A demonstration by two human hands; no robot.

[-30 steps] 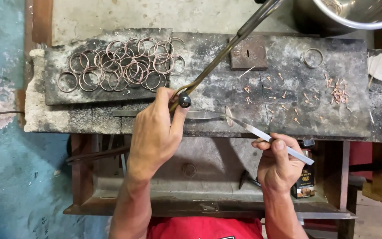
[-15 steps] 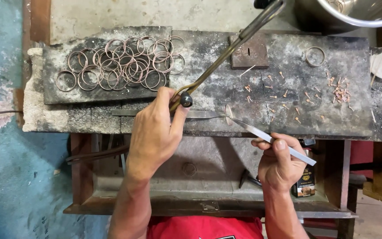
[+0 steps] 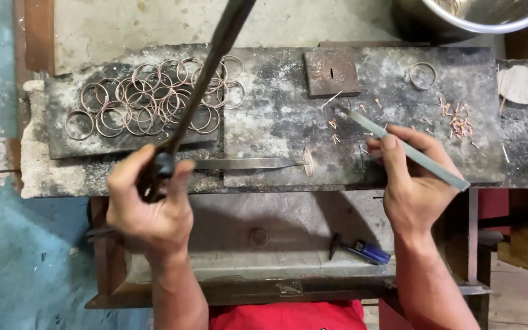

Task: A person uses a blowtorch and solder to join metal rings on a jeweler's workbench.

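Observation:
My left hand grips the lower end of a long dark rod that rises steeply over a pile of several thin copper-coloured rings lying on a dark slab. My right hand holds a long flat grey metal tool, whose tip points up-left toward small copper bits on the stone bench top. Between my hands lies a flat metal bar with a small ring at its right end.
A rusty square plate and a single ring lie at the back of the bench. More copper scraps and a pale shell-like piece sit at the right. A steel bowl stands at top right. A blue lighter lies on the lower shelf.
My left hand has moved left and slightly down, and the rod now stands steeper. My right hand has risen onto the bench with its flat tool. The metal bar is now uncovered.

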